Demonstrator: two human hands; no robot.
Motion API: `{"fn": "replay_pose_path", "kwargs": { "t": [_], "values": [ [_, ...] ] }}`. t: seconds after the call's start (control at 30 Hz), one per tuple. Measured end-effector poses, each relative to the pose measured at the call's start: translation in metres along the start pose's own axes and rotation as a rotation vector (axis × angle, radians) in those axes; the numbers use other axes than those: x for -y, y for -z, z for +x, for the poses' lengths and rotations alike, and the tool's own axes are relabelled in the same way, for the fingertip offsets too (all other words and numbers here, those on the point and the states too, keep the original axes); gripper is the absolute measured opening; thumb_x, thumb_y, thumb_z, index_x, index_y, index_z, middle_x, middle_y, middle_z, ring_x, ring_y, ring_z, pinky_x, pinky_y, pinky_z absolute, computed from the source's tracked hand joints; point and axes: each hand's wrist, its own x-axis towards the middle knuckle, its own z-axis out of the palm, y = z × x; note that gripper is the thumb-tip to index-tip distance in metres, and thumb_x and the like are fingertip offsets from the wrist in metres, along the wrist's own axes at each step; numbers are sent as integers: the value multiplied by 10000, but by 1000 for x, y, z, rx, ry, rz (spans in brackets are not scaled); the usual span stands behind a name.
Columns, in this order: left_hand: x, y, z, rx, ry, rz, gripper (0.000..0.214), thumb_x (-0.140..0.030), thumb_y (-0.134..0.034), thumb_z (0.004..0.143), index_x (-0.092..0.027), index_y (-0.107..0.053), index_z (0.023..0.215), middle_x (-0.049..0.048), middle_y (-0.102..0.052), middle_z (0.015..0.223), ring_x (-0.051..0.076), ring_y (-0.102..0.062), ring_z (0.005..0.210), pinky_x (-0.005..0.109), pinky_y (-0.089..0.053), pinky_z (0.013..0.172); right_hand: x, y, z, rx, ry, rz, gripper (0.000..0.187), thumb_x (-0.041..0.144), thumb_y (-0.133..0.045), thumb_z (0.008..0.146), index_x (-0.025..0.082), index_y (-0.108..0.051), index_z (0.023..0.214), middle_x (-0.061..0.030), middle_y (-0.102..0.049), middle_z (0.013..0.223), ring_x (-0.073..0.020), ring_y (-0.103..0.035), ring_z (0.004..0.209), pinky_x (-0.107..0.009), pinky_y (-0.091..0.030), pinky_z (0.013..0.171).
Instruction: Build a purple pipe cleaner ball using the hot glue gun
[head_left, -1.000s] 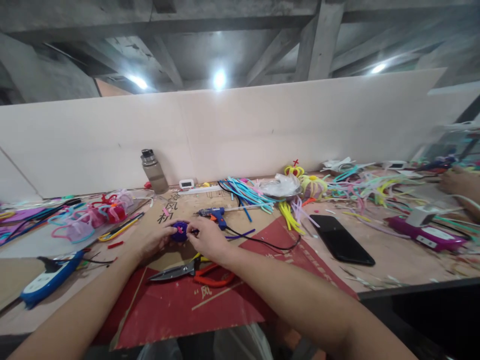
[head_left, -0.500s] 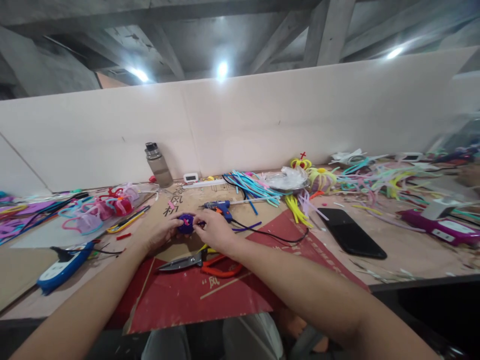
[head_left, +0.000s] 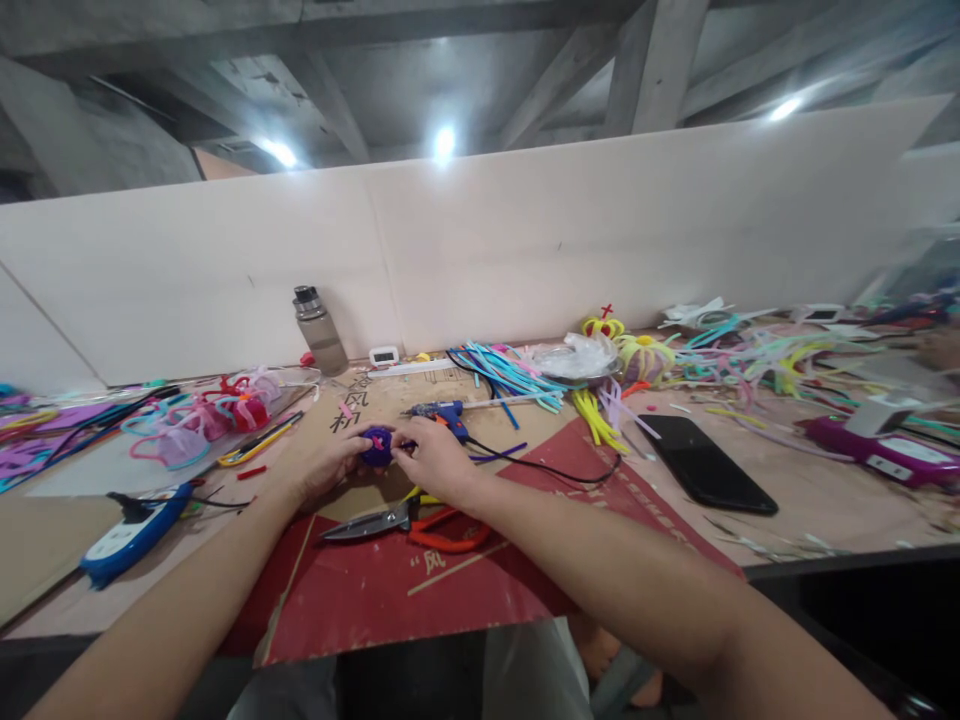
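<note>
A small round purple craft piece (head_left: 378,450), with a bit of pink on it, is held between my hands over the cardboard. My left hand (head_left: 337,462) closes round its left side. On the right, my right hand (head_left: 429,452) pinches at its edge, fingertips together; a purple strip seems to be in them, though the fingers partly hide it. Scissors (head_left: 375,524) with red-orange handles lie just below my hands. Behind my right hand rests a blue glue gun (head_left: 446,412), its black cord trailing right. A loose purple pipe cleaner (head_left: 502,453) lies beside it.
Blue pipe cleaners (head_left: 510,375) and yellow ones (head_left: 596,420) lie to the right, near a black phone (head_left: 705,465). A bottle (head_left: 321,335) stands at the back. Pink and red craft pieces (head_left: 202,425) and a blue power strip (head_left: 135,535) are on the left.
The view has shifted slightly, so the table's things appear a little further right. Both hands keep their hold at the purple piece, with hardly any visible change.
</note>
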Motion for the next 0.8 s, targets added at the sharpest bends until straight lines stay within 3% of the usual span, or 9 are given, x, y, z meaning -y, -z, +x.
{"fn": "replay_pose_path", "kwargs": {
  "t": [0.8],
  "values": [
    [4, 5, -1, 17, 22, -24, 448, -271, -608, 777, -171, -593, 1213, 97, -681, 943, 173, -628, 694, 284, -483, 641, 1, 1, 0, 5, 15, -4, 95, 128, -587, 785, 196, -631, 734, -16, -622, 811, -138, -571, 799, -242, -437, 775]
  ]
}}
